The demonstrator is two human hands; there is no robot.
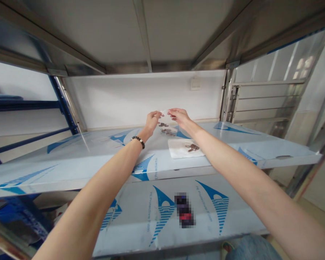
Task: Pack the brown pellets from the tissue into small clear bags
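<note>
pinching a small translucent bag between fingertips of left hand and right hand, above the film-covered shelf, near the white wall; reaching past a flat white tray by the front edge (partly hidden by right forearm); leaving broad sideways room toward the left metal post.

The shelf and the lower panel are covered in smooth, glossy plastic film, faintly wrinkled in places. Overhead, the panel is seen as dull grey metal, while the post is brightly polished. The rail is coated in smooth blue paint. The wall is finished matt. Clear, shiny plastic is suggested by the pouch; the white tray is seen as smooth. Glossy beads are strung on the bracelet.
</note>
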